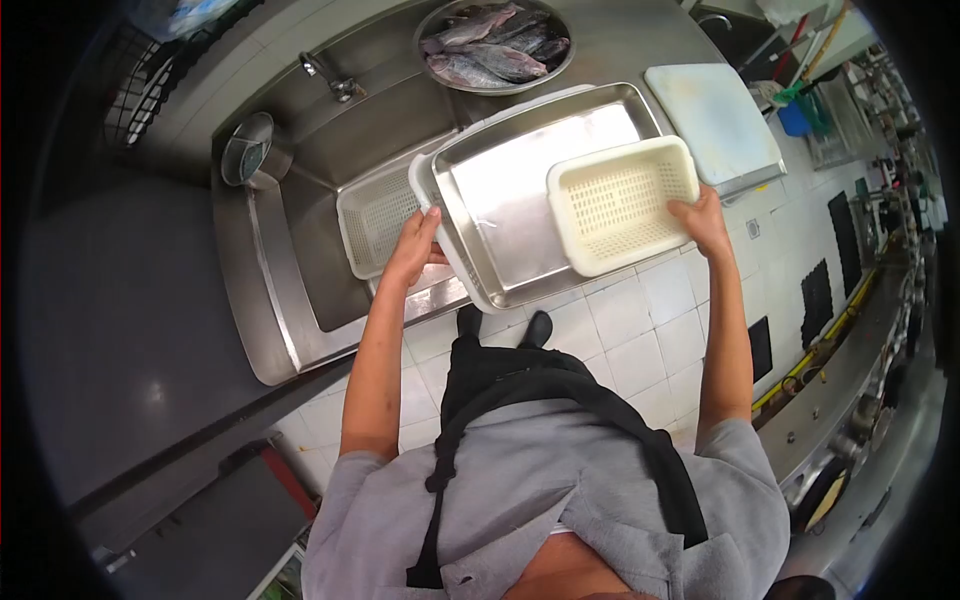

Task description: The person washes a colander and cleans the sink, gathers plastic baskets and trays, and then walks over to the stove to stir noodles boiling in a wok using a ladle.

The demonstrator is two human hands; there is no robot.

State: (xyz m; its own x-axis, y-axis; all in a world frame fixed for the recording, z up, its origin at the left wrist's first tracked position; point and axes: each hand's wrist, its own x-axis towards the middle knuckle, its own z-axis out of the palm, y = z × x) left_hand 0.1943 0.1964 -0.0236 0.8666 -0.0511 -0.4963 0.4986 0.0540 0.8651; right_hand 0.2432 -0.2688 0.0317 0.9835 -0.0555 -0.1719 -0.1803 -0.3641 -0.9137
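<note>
My right hand [703,222] is closed on the near right edge of a small cream perforated plastic basket [622,205], thumb over its rim. The basket is above the right part of a shallow rectangular steel tray [500,215]; whether they touch I cannot tell. A white plastic rim [422,182] shows along the tray's left and far sides, from a container under it, mostly hidden. My left hand [415,248] grips that rim at its left side, fingers partly hidden. Another white perforated basket [375,220] sits in the sink, left of the tray.
A steel bowl [428,62] of several whole fish [495,50] stands on the far counter. At right lies a white cutting board [715,120]. The sink [310,220] has a faucet [340,85] behind it and a metal strainer [248,150] at its far left corner.
</note>
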